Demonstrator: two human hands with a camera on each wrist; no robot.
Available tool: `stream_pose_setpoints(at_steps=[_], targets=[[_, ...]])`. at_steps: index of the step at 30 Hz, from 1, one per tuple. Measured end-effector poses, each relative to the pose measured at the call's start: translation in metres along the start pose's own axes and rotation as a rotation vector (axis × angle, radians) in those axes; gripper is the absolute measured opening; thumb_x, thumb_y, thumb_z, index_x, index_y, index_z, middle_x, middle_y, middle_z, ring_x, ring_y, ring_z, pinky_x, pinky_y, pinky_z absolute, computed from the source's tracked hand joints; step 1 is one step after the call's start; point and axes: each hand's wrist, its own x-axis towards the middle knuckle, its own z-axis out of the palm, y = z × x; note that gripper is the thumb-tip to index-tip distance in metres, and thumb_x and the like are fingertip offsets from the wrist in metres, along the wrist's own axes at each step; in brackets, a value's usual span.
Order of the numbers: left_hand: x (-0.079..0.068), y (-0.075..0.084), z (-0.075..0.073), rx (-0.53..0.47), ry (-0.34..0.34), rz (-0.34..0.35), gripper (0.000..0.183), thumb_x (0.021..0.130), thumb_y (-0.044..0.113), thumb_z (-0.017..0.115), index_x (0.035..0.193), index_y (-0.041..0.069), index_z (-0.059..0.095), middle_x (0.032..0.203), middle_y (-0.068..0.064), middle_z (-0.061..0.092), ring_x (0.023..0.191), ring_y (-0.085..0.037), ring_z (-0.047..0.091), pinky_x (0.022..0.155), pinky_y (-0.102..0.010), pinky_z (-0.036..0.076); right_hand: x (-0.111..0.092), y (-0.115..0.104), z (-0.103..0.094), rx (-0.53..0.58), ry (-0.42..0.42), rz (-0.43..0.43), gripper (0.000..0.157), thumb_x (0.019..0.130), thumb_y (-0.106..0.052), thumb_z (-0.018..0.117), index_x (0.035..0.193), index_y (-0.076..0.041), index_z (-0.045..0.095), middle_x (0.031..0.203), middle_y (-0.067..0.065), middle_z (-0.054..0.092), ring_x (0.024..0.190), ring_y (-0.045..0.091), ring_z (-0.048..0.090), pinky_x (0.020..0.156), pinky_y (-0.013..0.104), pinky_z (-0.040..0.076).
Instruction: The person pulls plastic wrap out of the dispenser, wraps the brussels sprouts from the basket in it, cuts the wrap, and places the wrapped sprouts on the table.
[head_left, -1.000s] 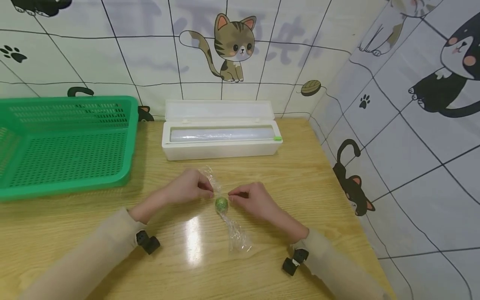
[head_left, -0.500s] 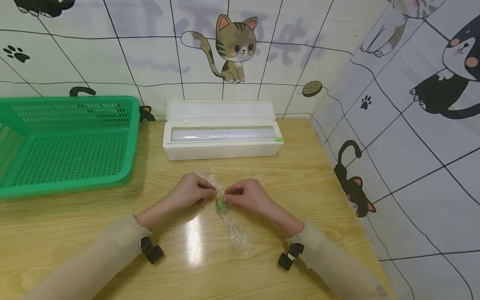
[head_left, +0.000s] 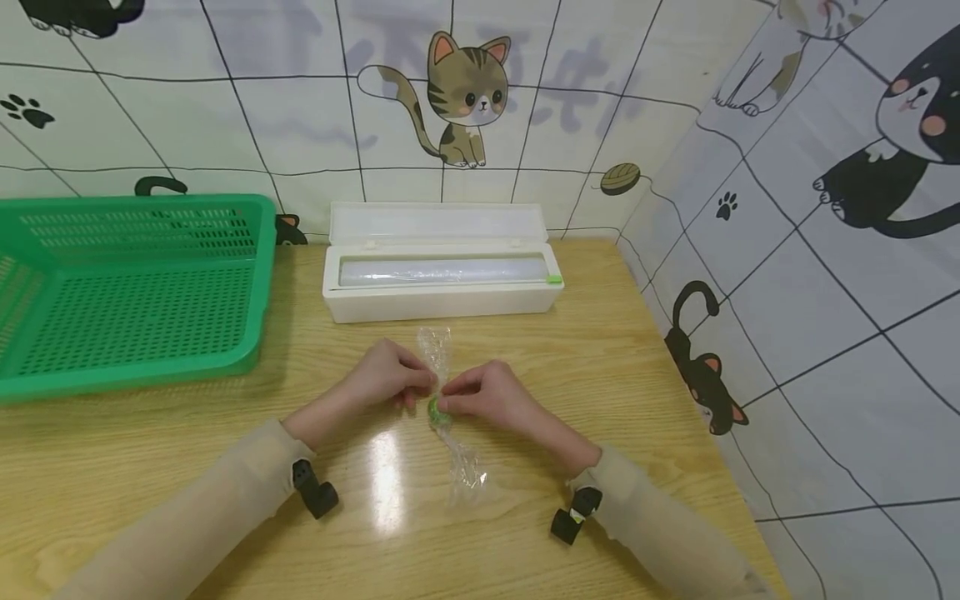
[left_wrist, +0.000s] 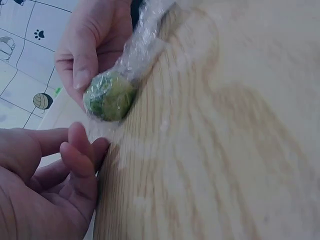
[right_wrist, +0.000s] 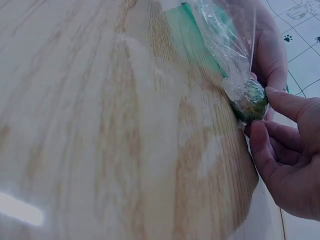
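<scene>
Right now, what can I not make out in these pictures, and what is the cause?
Head view: part of the green ball is hidden by the right grip.
Head view: the left end of the green basket is cut off by the picture's edge.
Right wrist view: part of the left grip is hidden behind the clear film and green ball.
Left wrist view: the green ball's surface is blurred by the clear film's creases and shine.
</scene>
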Motion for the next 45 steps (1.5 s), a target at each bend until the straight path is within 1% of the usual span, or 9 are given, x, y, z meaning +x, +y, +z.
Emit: stream_pose_setpoints(at_steps=[3, 7, 10, 17, 21, 27, 33, 40, 45], targets=[[-0.002, 0.0, 0.001, -0.016, -0.066, -0.025, 0.017, 0.092, 0.013, 0.075, 0.094, -0.003, 0.079, 0.071, -0.011, 0.073, 0.044, -0.009, 0.057, 0.042, -0.021, 0.045, 0.0, 0.001, -0.001, 0.012, -0.011, -0.004, 0.026, 0.088, -0.027, 0.083, 0.105, -0.007, 0.081, 0.099, 0.001, 0.078, 0.091, 0.009, 0.069, 0.077, 0.026, 0.057], [-0.002, -0.001, 0.002, -0.059, -0.108, -0.05, 0.018, 0.092, 0.013, 0.075, 0.094, -0.004, 0.079, 0.072, -0.011, 0.074, 0.041, -0.007, 0.05, 0.04, -0.019, 0.04, 0.0, 0.002, -0.002, 0.017, -0.022, -0.025, 0.023, 0.09, -0.025, 0.082, 0.104, -0.007, 0.081, 0.1, 0.001, 0.078, 0.094, 0.009, 0.069, 0.079, 0.026, 0.056], [-0.003, -0.002, 0.003, -0.098, -0.111, -0.07, 0.018, 0.092, 0.012, 0.075, 0.096, -0.005, 0.078, 0.074, -0.011, 0.074, 0.042, -0.006, 0.051, 0.041, -0.018, 0.042, -0.001, 0.003, -0.003, 0.015, -0.03, -0.041, 0.021, 0.091, -0.024, 0.081, 0.103, -0.008, 0.081, 0.1, 0.001, 0.078, 0.095, 0.01, 0.07, 0.082, 0.027, 0.056], [-0.004, -0.001, 0.006, -0.165, -0.089, -0.095, 0.024, 0.088, 0.011, 0.08, 0.107, -0.005, 0.077, 0.063, -0.006, 0.067, 0.042, -0.007, 0.05, 0.042, -0.019, 0.043, -0.002, 0.009, -0.005, 0.031, -0.034, -0.078, 0.019, 0.091, -0.02, 0.08, 0.106, -0.008, 0.081, 0.103, 0.001, 0.078, 0.101, 0.011, 0.07, 0.088, 0.028, 0.056], [-0.004, -0.002, 0.008, -0.212, -0.082, -0.118, 0.027, 0.087, 0.009, 0.081, 0.109, -0.006, 0.076, 0.065, -0.006, 0.068, 0.041, -0.007, 0.05, 0.041, -0.019, 0.042, -0.003, 0.011, -0.004, 0.051, -0.042, -0.099, 0.017, 0.091, -0.017, 0.08, 0.105, -0.007, 0.081, 0.102, 0.001, 0.078, 0.099, 0.011, 0.07, 0.086, 0.026, 0.055], [-0.004, -0.002, 0.013, -0.355, -0.077, -0.152, 0.034, 0.087, -0.001, 0.077, 0.117, -0.014, 0.067, 0.073, -0.006, 0.07, 0.045, -0.005, 0.053, 0.045, -0.018, 0.046, -0.002, 0.012, -0.003, 0.083, -0.054, -0.134, 0.016, 0.091, -0.011, 0.079, 0.106, -0.003, 0.08, 0.102, 0.004, 0.078, 0.096, 0.01, 0.07, 0.083, 0.025, 0.056], [-0.005, -0.002, 0.013, -0.421, -0.09, -0.16, 0.039, 0.087, -0.004, 0.073, 0.122, -0.018, 0.061, 0.073, -0.005, 0.069, 0.049, -0.005, 0.055, 0.045, -0.017, 0.044, -0.003, 0.011, -0.001, 0.088, -0.045, -0.17, 0.015, 0.091, -0.009, 0.079, 0.105, -0.003, 0.08, 0.103, 0.004, 0.078, 0.097, 0.011, 0.071, 0.083, 0.026, 0.058], [-0.006, -0.001, 0.013, -0.461, -0.1, -0.175, 0.036, 0.087, -0.006, 0.072, 0.12, -0.017, 0.062, 0.071, -0.004, 0.065, 0.051, -0.005, 0.052, 0.046, -0.017, 0.042, -0.007, 0.008, 0.001, 0.066, 0.039, -0.123, 0.015, 0.086, -0.015, 0.085, 0.097, -0.006, 0.082, 0.095, 0.001, 0.078, 0.089, 0.01, 0.071, 0.079, 0.026, 0.058], [-0.008, 0.001, 0.013, -0.459, -0.105, -0.169, 0.035, 0.088, -0.006, 0.071, 0.12, -0.017, 0.062, 0.07, -0.004, 0.066, 0.052, -0.005, 0.053, 0.046, -0.017, 0.043, -0.007, 0.007, 0.002, 0.026, 0.057, -0.076, 0.016, 0.085, -0.02, 0.086, 0.096, -0.009, 0.082, 0.094, -0.001, 0.078, 0.088, 0.009, 0.07, 0.078, 0.026, 0.057]])
